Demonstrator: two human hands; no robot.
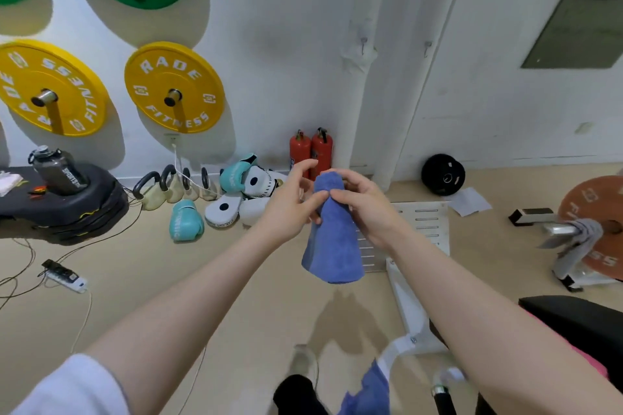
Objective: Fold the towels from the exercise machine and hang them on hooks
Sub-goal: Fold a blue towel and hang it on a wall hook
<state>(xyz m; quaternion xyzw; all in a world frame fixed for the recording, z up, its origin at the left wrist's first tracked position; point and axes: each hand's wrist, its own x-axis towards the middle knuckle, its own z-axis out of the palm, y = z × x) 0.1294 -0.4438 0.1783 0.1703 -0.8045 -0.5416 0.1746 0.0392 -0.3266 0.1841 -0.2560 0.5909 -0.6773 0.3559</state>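
A folded blue towel hangs in the air at the centre of the view. My right hand grips its top from the right, thumb across the front. My left hand pinches the towel's upper left edge, with the other fingers spread above it. Two small metal hooks stick out of the white wall above, both bare. A second blue towel lies over the white machine frame at the bottom. A grey towel drapes over the machine's bar at the right.
The white exercise machine with a black seat stands at the lower right, a brown plate on its bar. Boxing gloves, kettlebells and two fire extinguishers line the wall. Cables and a power strip lie on the floor at the left.
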